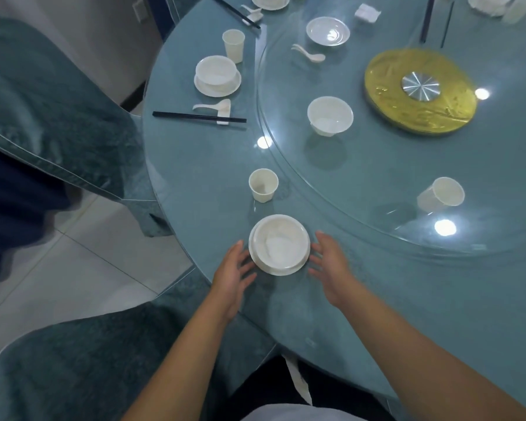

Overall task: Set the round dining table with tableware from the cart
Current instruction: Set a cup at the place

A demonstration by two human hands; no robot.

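White bowl (pixel 279 244) on its plate at the table (pixel 377 299) edge, flanked by left hand (pixel 233 276) and right hand (pixel 331 265), fingers straight, holding nothing; cup (pixel 263 185) beyond bowl; spoon and chopsticks seemingly lacking here

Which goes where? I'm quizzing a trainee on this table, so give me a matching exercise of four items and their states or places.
Items:
1. cup on the glass turntable
2. cup near the hands
3. black chopsticks
4. gold disc

States:
A. resting on a white rest beside a spoon
B. lying on its side
C. under the glass at the table's centre
D. standing upright

Pairs: 1-B, 2-D, 3-A, 4-C
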